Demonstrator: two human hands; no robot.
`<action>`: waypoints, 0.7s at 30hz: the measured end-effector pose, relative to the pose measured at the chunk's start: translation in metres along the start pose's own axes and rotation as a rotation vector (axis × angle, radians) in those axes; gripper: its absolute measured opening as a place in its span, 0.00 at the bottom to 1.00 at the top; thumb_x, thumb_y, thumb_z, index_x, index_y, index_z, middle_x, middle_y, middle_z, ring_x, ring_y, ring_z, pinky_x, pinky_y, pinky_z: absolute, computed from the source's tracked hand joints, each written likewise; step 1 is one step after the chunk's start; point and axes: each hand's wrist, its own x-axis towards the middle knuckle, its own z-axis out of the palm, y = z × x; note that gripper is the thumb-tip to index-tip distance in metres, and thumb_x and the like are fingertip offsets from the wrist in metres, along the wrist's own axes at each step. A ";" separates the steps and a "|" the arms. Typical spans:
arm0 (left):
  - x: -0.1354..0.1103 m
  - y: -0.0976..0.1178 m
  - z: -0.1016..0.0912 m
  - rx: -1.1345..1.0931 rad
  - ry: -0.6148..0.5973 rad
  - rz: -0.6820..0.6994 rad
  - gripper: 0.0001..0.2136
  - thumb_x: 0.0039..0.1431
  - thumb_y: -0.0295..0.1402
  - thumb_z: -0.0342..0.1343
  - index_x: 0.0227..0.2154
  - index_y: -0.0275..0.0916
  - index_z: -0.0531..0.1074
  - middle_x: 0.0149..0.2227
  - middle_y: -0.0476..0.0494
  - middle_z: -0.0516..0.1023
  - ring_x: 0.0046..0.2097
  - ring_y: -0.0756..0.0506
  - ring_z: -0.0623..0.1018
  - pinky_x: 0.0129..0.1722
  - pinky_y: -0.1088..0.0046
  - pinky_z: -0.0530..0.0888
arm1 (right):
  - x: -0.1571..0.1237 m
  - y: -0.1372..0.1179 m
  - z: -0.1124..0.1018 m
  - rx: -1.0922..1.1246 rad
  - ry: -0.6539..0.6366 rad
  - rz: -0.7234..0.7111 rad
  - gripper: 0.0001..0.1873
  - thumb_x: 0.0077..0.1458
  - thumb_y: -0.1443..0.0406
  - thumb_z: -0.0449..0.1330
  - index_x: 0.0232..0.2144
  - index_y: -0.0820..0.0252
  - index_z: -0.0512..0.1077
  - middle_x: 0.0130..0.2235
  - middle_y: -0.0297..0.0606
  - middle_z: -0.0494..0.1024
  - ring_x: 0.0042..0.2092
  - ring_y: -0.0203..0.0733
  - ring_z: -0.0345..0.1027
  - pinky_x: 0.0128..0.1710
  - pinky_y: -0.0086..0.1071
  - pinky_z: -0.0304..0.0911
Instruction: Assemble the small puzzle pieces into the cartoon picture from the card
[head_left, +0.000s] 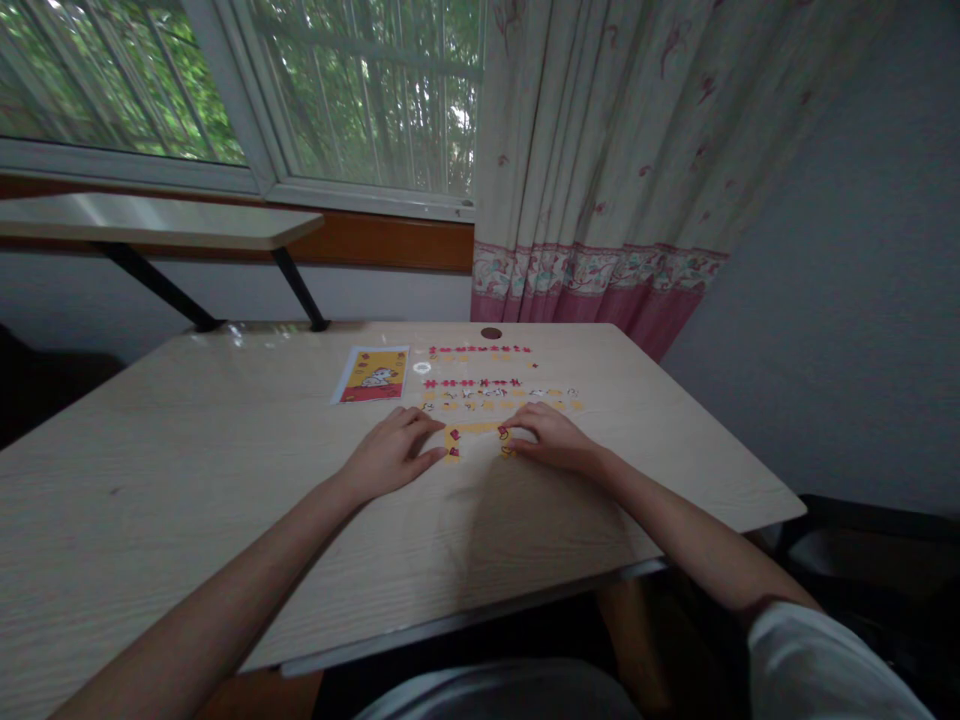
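A U-shaped run of joined yellow jigsaw puzzle pieces (476, 428) with small red motifs lies flat on the table between my two hands. My left hand (394, 452) rests at its left side, thumb and index finger spread apart and their tips at the edge. On the opposite side, my right hand (553, 438) has its thumb and forefinger apart, touching the right column of pieces. Neither hand lifts anything. Just beyond are rows of loose yellow and white puzzle pieces (491, 405) and a row of red pieces (469, 383).
A picture card (375, 376) with a white animal on yellow and red lies left of the pieces. Farther back are another row of red pieces (480, 349) and a dark round table inset (491, 333). A raised shelf (165, 222) stands at the back left; a curtain (592, 200) hangs behind.
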 end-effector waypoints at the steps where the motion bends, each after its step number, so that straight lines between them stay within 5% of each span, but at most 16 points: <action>1: 0.000 -0.001 0.000 0.009 -0.004 0.000 0.18 0.59 0.45 0.49 0.45 0.38 0.72 0.41 0.39 0.71 0.43 0.41 0.71 0.44 0.61 0.68 | 0.000 -0.001 0.000 -0.007 0.017 0.004 0.16 0.56 0.58 0.56 0.43 0.59 0.73 0.43 0.42 0.74 0.47 0.40 0.65 0.50 0.36 0.57; 11: 0.000 -0.001 -0.007 0.121 -0.048 0.051 0.15 0.62 0.37 0.45 0.42 0.36 0.74 0.38 0.38 0.72 0.41 0.41 0.69 0.43 0.62 0.68 | 0.033 -0.011 -0.010 -0.156 -0.031 -0.065 0.14 0.58 0.60 0.54 0.41 0.60 0.74 0.42 0.42 0.76 0.46 0.42 0.66 0.50 0.36 0.56; 21: -0.001 -0.001 -0.008 0.087 -0.054 0.059 0.14 0.62 0.36 0.45 0.41 0.37 0.74 0.38 0.39 0.72 0.41 0.41 0.69 0.43 0.63 0.68 | 0.142 0.005 0.008 -0.273 -0.071 0.071 0.16 0.58 0.62 0.51 0.46 0.60 0.72 0.47 0.45 0.73 0.48 0.45 0.65 0.49 0.36 0.57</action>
